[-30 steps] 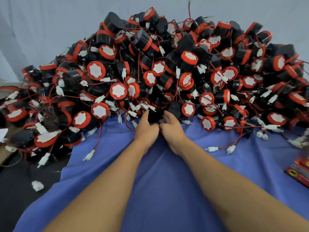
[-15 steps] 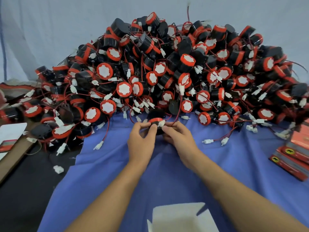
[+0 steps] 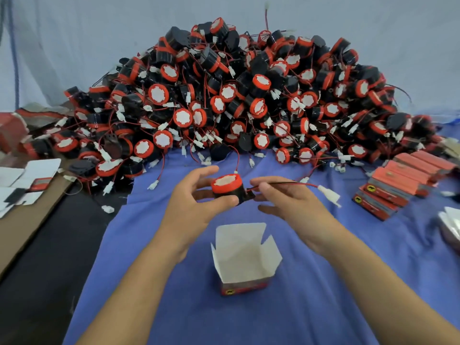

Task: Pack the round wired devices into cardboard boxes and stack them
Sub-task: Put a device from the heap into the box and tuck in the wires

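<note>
While the left hand (image 3: 191, 207) grips one round wired device (image 3: 227, 188) by its black body, fingers behind and thumb in front, the right hand (image 3: 293, 202) pinches the device's wire (image 3: 286, 183) between thumb and forefinger close to the body, its other fingers loosely spread. The device is held in the air just above the blue cloth (image 3: 323, 307) on the table, in front of the big pile (image 3: 249, 95) of like devices and beyond the open cardboard box (image 3: 245, 257), which stands between the forearms with its flaps up and its mouth facing upward. This looks like the step of readying one device for boxing: it is clear of the pile but not yet in the box. Next, the wire probably needs gathering or folding against the body so the white connector (image 3: 328, 195) does not hang outside, then the device lowered into the box's mouth and the flaps closed. The device is a short cylinder, its axis nearly upright, with the red-rimmed white face pointing up and slightly toward the person. The wire's long axis runs almost level toward the person's right, ending in the connector. Flat boxes (image 3: 398, 180) lie stacked at the far right.
</note>
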Demonstrator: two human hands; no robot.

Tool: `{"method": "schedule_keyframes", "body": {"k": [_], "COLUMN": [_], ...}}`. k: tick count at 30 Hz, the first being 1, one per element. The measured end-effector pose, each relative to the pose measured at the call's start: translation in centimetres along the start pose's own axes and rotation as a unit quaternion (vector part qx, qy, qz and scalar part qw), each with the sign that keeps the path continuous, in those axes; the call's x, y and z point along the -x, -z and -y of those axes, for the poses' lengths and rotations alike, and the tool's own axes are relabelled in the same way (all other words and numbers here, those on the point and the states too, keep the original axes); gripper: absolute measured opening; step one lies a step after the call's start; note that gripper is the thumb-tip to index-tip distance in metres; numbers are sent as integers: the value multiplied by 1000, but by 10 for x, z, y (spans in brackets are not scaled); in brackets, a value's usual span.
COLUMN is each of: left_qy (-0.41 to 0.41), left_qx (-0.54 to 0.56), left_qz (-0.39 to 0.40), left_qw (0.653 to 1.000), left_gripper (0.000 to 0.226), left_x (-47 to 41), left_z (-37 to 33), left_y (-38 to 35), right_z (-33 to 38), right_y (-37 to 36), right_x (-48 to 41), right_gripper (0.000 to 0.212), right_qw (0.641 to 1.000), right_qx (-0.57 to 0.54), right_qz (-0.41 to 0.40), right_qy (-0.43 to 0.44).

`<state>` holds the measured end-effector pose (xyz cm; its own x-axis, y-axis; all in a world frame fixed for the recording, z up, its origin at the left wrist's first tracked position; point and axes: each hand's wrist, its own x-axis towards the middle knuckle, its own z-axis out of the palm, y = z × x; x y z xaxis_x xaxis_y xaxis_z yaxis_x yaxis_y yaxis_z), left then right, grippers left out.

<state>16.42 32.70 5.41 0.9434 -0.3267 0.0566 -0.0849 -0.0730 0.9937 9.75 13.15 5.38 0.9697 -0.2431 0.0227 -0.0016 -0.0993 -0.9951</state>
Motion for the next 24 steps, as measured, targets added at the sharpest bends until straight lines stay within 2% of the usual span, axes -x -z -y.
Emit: {"method": "schedule_keyframes", "body": {"k": [4,7,10,17,20,24], "left_qy": [-58,-86,-109,-160,-167,-157], "left_qx": [-39,-115,-183,-277,-323,-371], "left_qz": [-31,-30,-27,-21,-13,-3], "left_qw": [997,989,977,947,931,915], "left_gripper": [61,67,63,58,56,50], "left_x": [34,58,76,97,103,103], "left_z": [-11,-13,-11,-23,-23,-12], "left_y": [4,2,-2,-7,-14,-17], "right_z": [18,26,27,35,35,23], "right_y": [10,13,12,6,2,-6], "right_x": [27,44,57,82,88,89], "right_gripper": [18,15,14,13,14,15], "right_qw": [994,985,973,954,954,964], "right_qx": [12,-1,20,42,65,112], "right_qz": [-73,-115,-161,-169,-168,-149], "right_qy": [82,129,166,244,240,192]}}
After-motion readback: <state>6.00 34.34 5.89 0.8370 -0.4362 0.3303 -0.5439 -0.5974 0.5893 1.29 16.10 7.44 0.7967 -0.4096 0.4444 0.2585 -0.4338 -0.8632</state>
